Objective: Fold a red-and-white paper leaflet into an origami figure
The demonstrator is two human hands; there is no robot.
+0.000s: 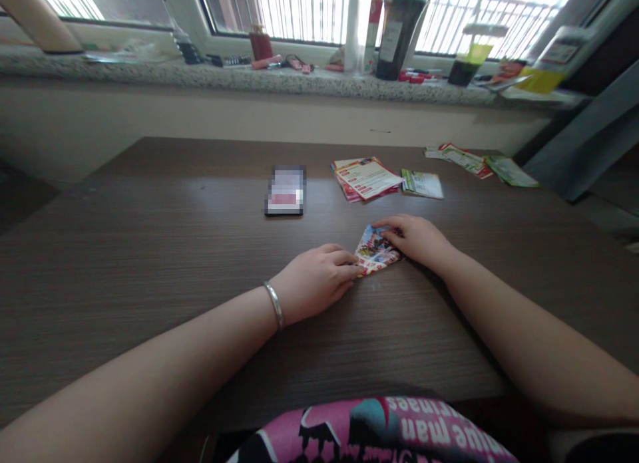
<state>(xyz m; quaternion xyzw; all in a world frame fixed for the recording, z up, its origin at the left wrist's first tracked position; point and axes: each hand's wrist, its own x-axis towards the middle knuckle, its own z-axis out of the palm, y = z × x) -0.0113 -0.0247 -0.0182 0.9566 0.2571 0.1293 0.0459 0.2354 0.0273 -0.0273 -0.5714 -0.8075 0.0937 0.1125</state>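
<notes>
A small piece of colourful printed paper (374,247), with slanted edges that look folded, lies on the brown table between my hands. My left hand (319,280), a silver bangle at its wrist, has its fingers together on the paper's lower left corner. On the upper right side, the fingers of my right hand (417,240) are bent and hold the paper's edge. The thumb of my left hand is mostly hidden. Beyond my hands lies a stack of printed leaflets (369,177), with a green and white packet (422,183) just right of it.
A phone (284,191) with a blurred screen lies left of the leaflets. More green and red printed papers (466,161) are near the table's far right corner. Bottles, including a large dark one (394,44), and small items line the stone windowsill (309,84).
</notes>
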